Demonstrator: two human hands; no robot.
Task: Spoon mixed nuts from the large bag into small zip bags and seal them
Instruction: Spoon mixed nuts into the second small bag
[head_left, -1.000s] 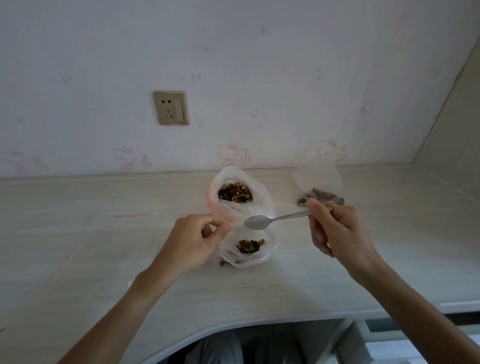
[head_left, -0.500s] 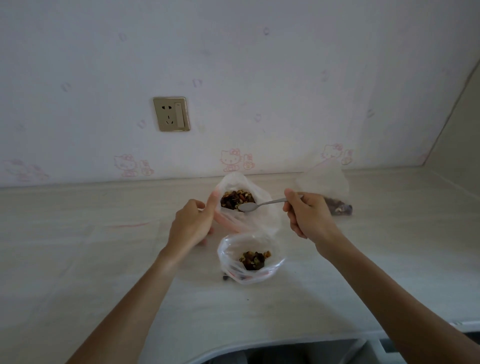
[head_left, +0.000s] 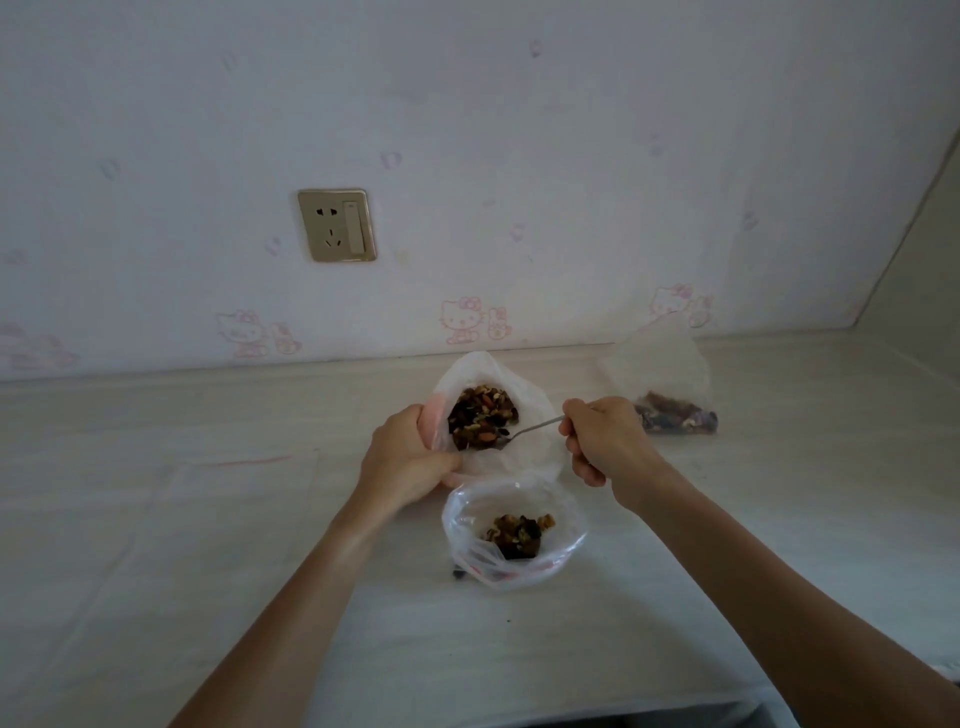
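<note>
Head view, centre of the frame: the large bag (head_left: 524, 457) of thin, milky plastic stands open on the pale countertop (head_left: 156, 519), its mouth showing a dark heap of mixed nuts (head_left: 480, 415) — browns, tans and near-black pieces. The left hand (head_left: 410, 462) grips the bag's left rim, fingers curled round the crumpled plastic. The right hand (head_left: 605, 441) pinches the handle of a slim metal spoon (head_left: 530, 430); its bowl lies at the edge of the nuts and is hard to make out against them. Just below, nearer the frame's bottom, a small zip bag (head_left: 511, 535) of clear, glossy film sits open with a small clump of nuts inside. Upper right of the hands, another small bag (head_left: 670, 395) lies with nuts at its base — whether it is sealed cannot be told. A beige wall socket (head_left: 336, 225) sits upper left on patterned wallpaper
</note>
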